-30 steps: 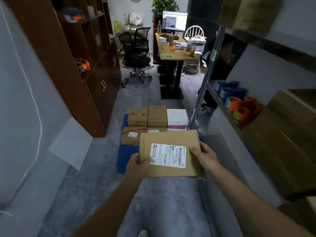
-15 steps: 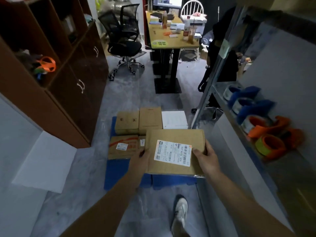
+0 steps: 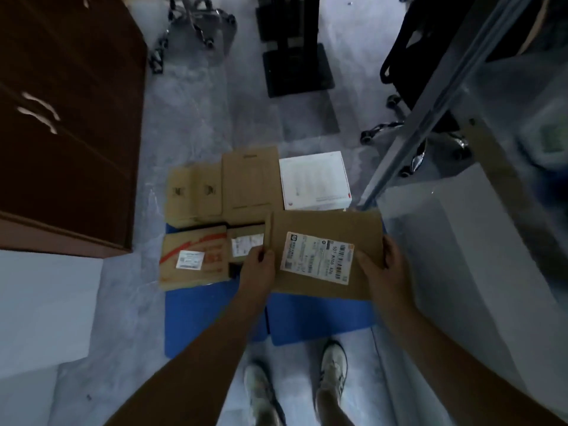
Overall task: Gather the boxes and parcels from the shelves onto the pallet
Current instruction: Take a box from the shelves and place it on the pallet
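I hold a flat brown cardboard parcel [image 3: 319,232] with a white shipping label over the right side of the blue pallet [image 3: 319,315]. My left hand [image 3: 258,269] grips its left edge and my right hand [image 3: 378,269] grips its right edge. On the pallet lie several parcels: a brown box with red print [image 3: 193,259], two brown boxes behind it [image 3: 193,192] [image 3: 250,179], a white box [image 3: 313,179], and a small labelled parcel [image 3: 244,242] partly hidden by the held one.
A dark wooden cabinet [image 3: 67,124] stands at the left. A metal shelf post [image 3: 408,130] and white shelf panels [image 3: 461,256] rise at the right. Behind the pallet are a black desk base [image 3: 296,72] and chair wheels [image 3: 190,20]. My feet [image 3: 332,370] stand just before the pallet.
I have stepped up to the pallet and tilted my head down. The held parcel has come lower, over the pallet's right side, with both hands still on its edges.
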Demonstrator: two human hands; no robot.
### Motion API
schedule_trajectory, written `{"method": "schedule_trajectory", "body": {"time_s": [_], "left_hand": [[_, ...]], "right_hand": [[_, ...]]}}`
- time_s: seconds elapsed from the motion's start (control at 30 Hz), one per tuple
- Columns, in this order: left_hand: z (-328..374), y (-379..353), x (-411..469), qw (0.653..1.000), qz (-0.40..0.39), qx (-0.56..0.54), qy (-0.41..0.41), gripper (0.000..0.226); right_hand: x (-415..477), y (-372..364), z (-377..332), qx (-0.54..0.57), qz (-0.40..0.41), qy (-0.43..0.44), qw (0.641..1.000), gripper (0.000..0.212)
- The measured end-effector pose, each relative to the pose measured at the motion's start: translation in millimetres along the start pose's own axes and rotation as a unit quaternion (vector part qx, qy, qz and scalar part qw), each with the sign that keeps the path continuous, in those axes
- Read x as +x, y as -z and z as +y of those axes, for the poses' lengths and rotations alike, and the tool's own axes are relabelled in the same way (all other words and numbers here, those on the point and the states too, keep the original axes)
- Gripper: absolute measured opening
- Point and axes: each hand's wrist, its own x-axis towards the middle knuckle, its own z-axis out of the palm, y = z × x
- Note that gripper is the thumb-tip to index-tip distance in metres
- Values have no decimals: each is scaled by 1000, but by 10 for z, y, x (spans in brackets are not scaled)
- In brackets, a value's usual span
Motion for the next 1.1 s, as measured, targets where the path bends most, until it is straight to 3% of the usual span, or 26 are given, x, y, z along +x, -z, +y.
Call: {"method": "schedule_trajectory", "body": {"time_s": [0.27,0.4,0.6,0.8,0.87,1.1], "left_hand": [[-662,-783,1569,994,-69,-63,65,20],[-978,-1128,2013,987,-107,-86,87,29],[-1291,-1355,2445,987,-119,-71,80,45],[-1447,-1415,2792,990,-105,-84,45,38],[-1512,-1456,2850,991,-99,-81,38,46],[-1506,-1520,2893,994,-79,-53,46,59]], "right_hand": [[1331,-235,1202,-81,-18,-37,996,40],[1867,-337,1627,-169,17,-61,984,53],[2385,-535,2014,-207,21,-63,976,52],[2757,-824,2226,-180,30,-28,983,59],[2873,-879,2268,-200,26,-35,979,64],[2914,-893,2401,-226,-67,-80,969,83]]}}
